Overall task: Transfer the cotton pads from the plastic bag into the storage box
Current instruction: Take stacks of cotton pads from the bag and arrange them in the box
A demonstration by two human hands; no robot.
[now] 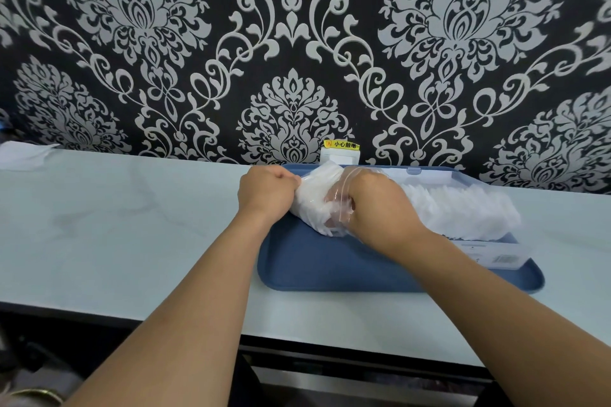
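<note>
A clear plastic bag (317, 195) stuffed with white cotton pads lies on a blue tray (317, 261). My left hand (266, 190) grips the bag's left end in a closed fist. My right hand (373, 200) is pushed inside the bag's open mouth, fingers closed around a bunch of pads; the film covers its knuckles. To the right stands a clear storage box (496, 254) with a row of white cotton pads (463, 208) packed upright in it.
The tray sits on a pale countertop (115, 225) against a black and silver patterned wall. A white socket with a yellow warning label (340, 152) is behind the tray. A white sheet (23, 155) lies at the far left. The counter's front edge drops to dark cabinets.
</note>
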